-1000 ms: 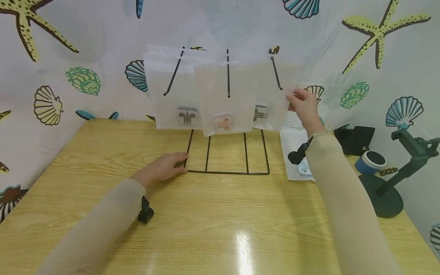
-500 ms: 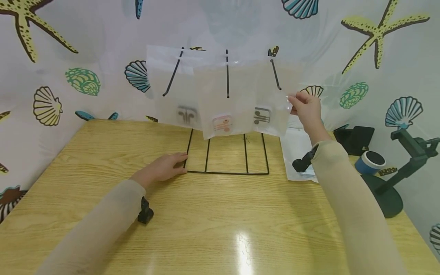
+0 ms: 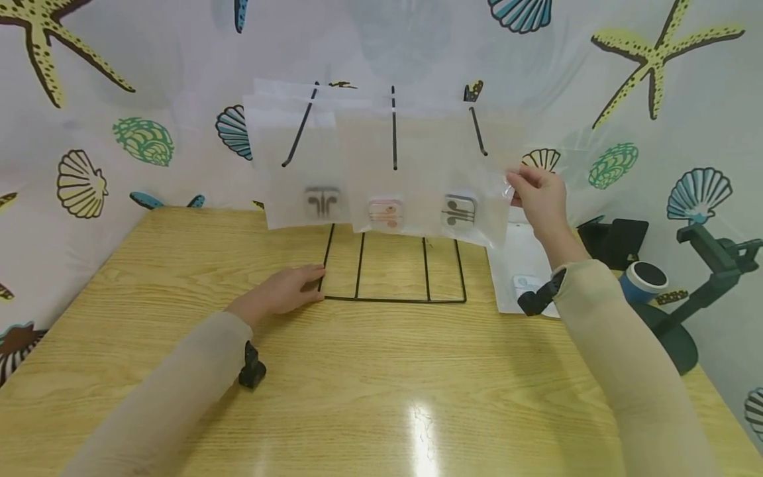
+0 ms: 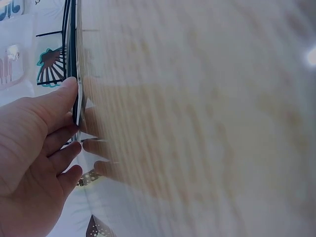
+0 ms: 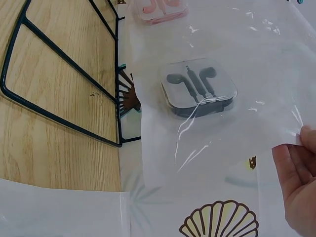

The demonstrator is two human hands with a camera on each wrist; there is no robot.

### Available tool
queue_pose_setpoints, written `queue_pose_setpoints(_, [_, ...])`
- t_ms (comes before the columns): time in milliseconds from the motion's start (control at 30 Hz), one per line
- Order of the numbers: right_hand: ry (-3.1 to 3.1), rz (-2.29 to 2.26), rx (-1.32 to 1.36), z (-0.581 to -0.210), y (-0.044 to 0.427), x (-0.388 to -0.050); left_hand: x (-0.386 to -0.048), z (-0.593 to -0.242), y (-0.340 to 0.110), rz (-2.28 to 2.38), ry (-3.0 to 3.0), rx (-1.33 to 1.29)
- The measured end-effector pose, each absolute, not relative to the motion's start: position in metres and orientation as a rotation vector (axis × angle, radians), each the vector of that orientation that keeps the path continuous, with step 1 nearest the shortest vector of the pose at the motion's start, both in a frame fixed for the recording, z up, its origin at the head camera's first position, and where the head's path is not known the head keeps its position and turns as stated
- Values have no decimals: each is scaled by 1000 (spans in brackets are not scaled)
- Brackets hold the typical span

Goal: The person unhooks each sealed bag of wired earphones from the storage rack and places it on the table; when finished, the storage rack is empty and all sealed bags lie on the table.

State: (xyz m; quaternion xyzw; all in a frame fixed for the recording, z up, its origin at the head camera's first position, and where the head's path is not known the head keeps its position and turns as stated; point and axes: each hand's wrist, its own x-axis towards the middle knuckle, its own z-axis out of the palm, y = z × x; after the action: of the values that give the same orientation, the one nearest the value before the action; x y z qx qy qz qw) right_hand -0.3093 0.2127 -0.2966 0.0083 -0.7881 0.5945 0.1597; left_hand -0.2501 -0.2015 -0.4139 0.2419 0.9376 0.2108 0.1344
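My left hand [image 3: 285, 290] rests at the near left corner of a black wire rack [image 3: 393, 301], thumb and fingertips touching its wire in the left wrist view. Three black hooks slant above it with translucent bags on them. Inside the bags are earphone cases: a dark one [image 3: 322, 202] left, a pink one [image 3: 386, 213] in the middle, a black one [image 3: 459, 211] right. My right hand [image 3: 541, 202] pinches the right bag's [image 3: 489, 185] outer edge between thumb and fingers; in the right wrist view the black case [image 5: 197, 89] lies flat inside the plastic.
Under my right wrist, another white bag [image 3: 507, 265] with a pale case [image 3: 526, 283] lies on the wooden table [image 3: 334, 384]. Farther right are a black stand [image 3: 620, 242], a blue and white roll-shaped item [image 3: 642, 281] and a dark green arm on a round base [image 3: 679, 344]. A patterned sheet hangs behind.
My right hand has moved right and slightly down, drawing the right bag's edge outward, so its black case has shifted right. The left bag has swung slightly. My left hand has stayed in place.
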Motion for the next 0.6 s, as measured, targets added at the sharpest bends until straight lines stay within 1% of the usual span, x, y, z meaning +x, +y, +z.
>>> queue_pose_setpoints(600, [-2268,1657,85,-290,220,-276,-250,-411,-200,597,2724,717])
